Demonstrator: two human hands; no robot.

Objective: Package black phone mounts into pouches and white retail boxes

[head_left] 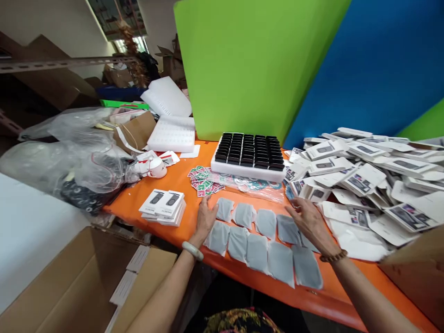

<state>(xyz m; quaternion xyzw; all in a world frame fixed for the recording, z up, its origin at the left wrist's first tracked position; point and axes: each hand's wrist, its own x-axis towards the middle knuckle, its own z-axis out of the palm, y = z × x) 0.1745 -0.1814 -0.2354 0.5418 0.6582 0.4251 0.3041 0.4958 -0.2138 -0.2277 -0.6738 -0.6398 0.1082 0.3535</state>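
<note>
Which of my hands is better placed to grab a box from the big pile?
Probably your right hand: it's beside the pile, while your left hand is across the pouches, near the cards.

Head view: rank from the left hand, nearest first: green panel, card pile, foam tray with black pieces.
From the left hand:
1. Card pile: just beyond the fingertips.
2. Foam tray: farther back, to the right of the cards.
3. Green panel: farthest, standing behind the tray.
</note>
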